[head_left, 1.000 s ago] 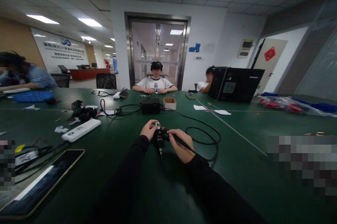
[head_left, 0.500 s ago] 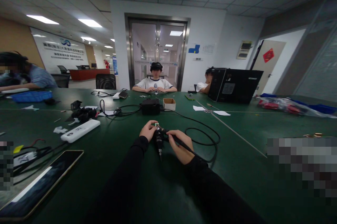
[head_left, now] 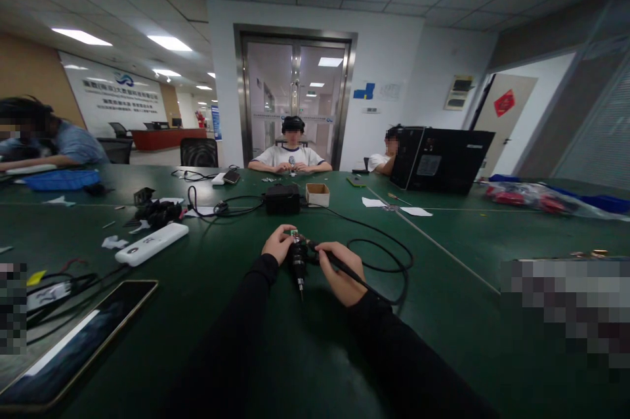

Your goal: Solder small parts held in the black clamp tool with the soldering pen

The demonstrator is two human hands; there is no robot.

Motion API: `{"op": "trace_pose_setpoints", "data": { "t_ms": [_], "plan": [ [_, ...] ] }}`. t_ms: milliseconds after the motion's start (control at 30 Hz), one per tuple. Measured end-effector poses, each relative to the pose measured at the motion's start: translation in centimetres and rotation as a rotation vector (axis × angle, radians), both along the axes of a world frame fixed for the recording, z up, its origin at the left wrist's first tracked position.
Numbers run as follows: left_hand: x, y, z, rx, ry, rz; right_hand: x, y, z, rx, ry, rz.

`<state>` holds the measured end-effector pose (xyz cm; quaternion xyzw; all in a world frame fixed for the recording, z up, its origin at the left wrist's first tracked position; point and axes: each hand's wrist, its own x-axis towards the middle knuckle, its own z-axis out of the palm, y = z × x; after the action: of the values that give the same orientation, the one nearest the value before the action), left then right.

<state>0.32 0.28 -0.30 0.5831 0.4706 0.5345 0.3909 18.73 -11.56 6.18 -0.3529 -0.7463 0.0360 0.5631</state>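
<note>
Work under way, I judge | left hand point(head_left: 278, 245): fingers narrow at green piece point(head_left: 294, 233), grip unclear | right hand point(head_left: 344, 274): fingers around black corded tool point(head_left: 342, 266) | green piece at far end of metal-tipped black device point(head_left: 298, 260), between hands | done/left: I can't tell

The bare left hand point(head_left: 277, 246), its fingers point(head_left: 282, 230) curved forward and inward, extended from a black-sleeved left arm point(head_left: 235, 327). Opposite it, the bare right hand point(head_left: 346, 273) was bent in a pen-like grip, its black-sleeved right arm point(head_left: 401, 343) slanting in from the lower right.
</note>
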Motion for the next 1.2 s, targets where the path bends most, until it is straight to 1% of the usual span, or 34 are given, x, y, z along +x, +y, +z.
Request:
{"op": "trace_pose_setpoints", "data": {
  "t_ms": [333,700,867,1000,1200],
  "plan": [
    [-0.2,0.3,-0.2,-0.002,0.000,-0.026,0.1,0.0,0.0,0.000,-0.002,-0.008],
    [0.0,-0.6,0.8,-0.013,-0.025,-0.046,0.0,-0.1,0.0,-0.030,-0.021,0.006],
    [0.0,-0.5,0.5,0.005,-0.032,-0.043,0.0,0.0,-0.1,-0.022,-0.017,0.003],
    [0.1,-0.3,0.3,-0.003,-0.036,-0.015,0.0,0.1,-0.2,-0.001,-0.003,-0.017],
    [0.0,-0.2,0.2,-0.020,-0.014,-0.006,0.0,0.1,-0.1,-0.016,-0.010,-0.037]
  ]
}}
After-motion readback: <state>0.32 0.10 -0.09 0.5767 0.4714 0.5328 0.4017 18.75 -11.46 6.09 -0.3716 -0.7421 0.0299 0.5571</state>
